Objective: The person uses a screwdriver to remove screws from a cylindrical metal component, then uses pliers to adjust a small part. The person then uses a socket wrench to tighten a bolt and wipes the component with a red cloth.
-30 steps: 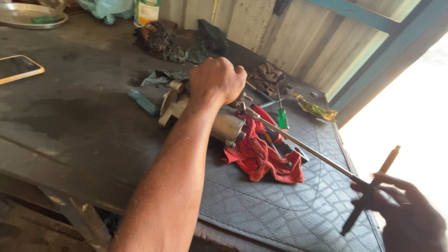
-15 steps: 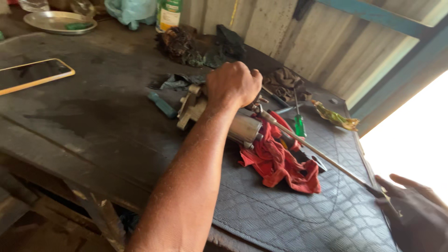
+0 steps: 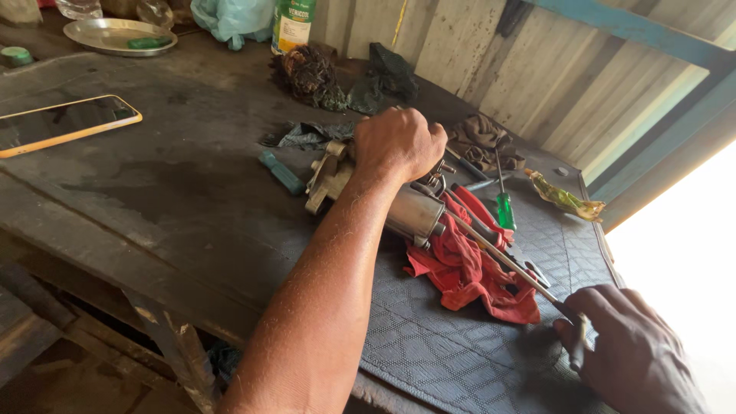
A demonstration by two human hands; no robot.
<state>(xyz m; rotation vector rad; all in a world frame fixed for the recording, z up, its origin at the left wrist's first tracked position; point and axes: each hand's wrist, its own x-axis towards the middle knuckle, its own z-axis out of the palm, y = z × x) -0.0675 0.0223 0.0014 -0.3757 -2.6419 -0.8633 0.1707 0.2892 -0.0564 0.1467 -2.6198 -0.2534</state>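
Left hand (image 3: 397, 144) closed in a firm fist over the starter motor (image 3: 383, 195), which lies on its side at the edge of the quilted mat (image 3: 460, 353); right hand (image 3: 632, 353) curled shut round the handle end of a long screwdriver (image 3: 502, 257), its shaft running to the motor. Red rag (image 3: 468, 268) lies under the shaft; green-handled screwdriver (image 3: 504, 205) just beyond; phone (image 3: 65, 123) well apart on the workbench (image 3: 153, 192).

Bare left forearm (image 3: 322, 307), no sleeve, grimy right hand (image 3: 636, 356)

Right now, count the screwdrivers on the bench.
2. A green-handled screwdriver lies beyond the red rag; a long one runs across the rag to the right hand. More may hide under the rag.
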